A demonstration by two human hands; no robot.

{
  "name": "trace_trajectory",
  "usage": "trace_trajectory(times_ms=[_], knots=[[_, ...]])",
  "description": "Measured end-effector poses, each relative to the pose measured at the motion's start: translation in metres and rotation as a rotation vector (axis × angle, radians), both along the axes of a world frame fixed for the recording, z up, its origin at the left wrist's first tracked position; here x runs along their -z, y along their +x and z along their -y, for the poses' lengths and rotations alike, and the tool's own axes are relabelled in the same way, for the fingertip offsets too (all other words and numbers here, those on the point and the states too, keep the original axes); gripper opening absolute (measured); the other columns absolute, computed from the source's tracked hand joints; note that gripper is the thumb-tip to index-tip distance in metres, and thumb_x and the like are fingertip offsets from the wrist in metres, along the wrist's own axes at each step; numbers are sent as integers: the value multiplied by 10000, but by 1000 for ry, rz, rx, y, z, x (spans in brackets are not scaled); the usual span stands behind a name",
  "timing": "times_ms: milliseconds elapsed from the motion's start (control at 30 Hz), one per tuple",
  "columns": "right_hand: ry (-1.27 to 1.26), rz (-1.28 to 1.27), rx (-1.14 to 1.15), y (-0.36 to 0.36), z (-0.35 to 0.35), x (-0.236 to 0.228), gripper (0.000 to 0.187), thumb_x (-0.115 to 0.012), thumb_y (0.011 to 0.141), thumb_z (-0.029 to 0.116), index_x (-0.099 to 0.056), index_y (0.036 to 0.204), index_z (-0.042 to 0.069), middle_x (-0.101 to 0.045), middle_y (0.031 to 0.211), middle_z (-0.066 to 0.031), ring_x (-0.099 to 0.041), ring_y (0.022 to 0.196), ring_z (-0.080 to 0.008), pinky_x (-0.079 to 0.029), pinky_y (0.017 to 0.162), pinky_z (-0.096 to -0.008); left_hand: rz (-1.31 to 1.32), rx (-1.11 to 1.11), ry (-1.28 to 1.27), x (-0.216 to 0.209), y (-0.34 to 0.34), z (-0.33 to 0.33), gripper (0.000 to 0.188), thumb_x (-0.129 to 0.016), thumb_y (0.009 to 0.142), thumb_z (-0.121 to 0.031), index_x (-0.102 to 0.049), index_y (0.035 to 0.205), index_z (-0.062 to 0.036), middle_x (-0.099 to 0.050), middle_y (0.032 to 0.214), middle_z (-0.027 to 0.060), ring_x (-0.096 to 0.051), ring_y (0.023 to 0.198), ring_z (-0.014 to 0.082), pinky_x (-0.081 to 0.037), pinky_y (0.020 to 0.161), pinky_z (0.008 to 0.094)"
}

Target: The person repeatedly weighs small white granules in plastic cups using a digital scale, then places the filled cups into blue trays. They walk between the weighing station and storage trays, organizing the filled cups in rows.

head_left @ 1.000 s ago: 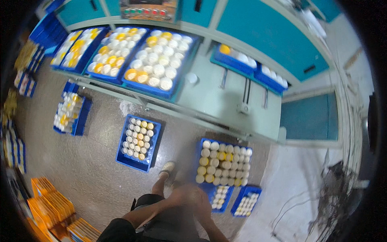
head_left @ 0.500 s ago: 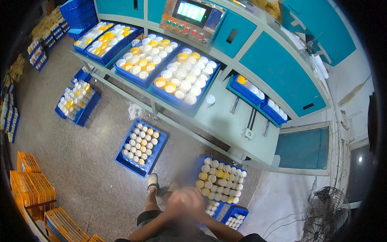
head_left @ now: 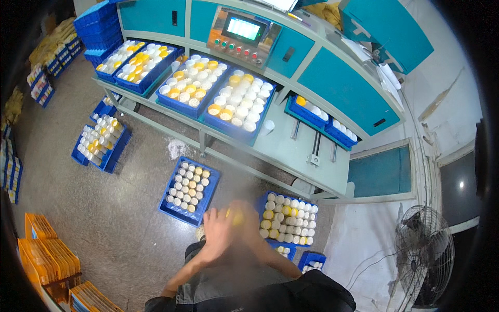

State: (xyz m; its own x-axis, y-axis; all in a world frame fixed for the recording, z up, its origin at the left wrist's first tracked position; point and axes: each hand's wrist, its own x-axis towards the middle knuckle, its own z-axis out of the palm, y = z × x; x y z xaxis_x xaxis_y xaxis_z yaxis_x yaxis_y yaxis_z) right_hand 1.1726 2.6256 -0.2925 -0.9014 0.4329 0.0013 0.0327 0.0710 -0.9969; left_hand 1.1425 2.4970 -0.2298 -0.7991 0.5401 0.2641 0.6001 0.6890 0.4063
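Note:
My left hand and my right hand are close together in front of my body, both with bent fingers. Between them shows a small yellow thing, held by both; its shape is too blurred to name. A hazy smear covers the right hand and most of its fingers. Beyond the left hand, a blue crate on the floor bears rows of white and yellow cups with pale contents. Right of my hands, a second floor crate is packed with similar cups.
A long bench ahead carries blue trays of cups under a teal machine with a control panel. One white cup stands alone there. Orange crates are at the left, a wire fan at the right.
The view has shifted. My hands have moved forward and the yellow thing now shows between them. My shoe, plain before, is now mostly hidden behind my hands and body.

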Motion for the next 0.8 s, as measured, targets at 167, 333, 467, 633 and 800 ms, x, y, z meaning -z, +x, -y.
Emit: trace_trajectory(times_ms=[167,333,467,633,800], knots=[[-824,-20,91,-20,-10,-11,297,-532,1059,326,-636,1178,74,-655,1124,-75,-642,1066,-217,-511,943,-375,-70,-2,-11,-8,-27,-15,719,-830,655,-198,-608,1336,-137,-645,1172,60,-562,997,279,-387,858,455],[-998,-93,163,-54,-48,-20,346,-471,1090,338,-619,1170,35,-666,1142,-107,-642,1084,-238,-512,969,-392,1,-35,137,-9,-60,-48,700,-835,640,-184,-618,1304,-138,-637,1184,55,-549,1092,306,-376,938,471],[-685,-59,175,-88,-92,-9,348,-436,1103,301,-605,1188,9,-663,1182,-130,-633,1132,-246,-497,1030,-396,118,-32,305,-4,-97,-87,709,-843,576,-86,-620,1248,-117,-646,1188,79,-554,1116,341,-380,973,470],[-538,-29,170,-145,-157,0,314,-458,1092,254,-592,1201,-7,-661,1191,-137,-634,1136,-245,-498,1054,-390,369,-87,539,2,-151,-150,725,-865,633,4,-556,1285,-61,-645,1181,148,-600,1137,362,-471,979,438],[-1388,-237,-87,-205,-212,13,243,-546,1046,187,-595,1157,-24,-660,1110,-119,-649,1063,-232,-557,975,-322,612,-134,835,13,-192,-180,687,-862,725,6,-502,1309,-28,-608,1219,134,-631,1141,240,-502,986,354]])
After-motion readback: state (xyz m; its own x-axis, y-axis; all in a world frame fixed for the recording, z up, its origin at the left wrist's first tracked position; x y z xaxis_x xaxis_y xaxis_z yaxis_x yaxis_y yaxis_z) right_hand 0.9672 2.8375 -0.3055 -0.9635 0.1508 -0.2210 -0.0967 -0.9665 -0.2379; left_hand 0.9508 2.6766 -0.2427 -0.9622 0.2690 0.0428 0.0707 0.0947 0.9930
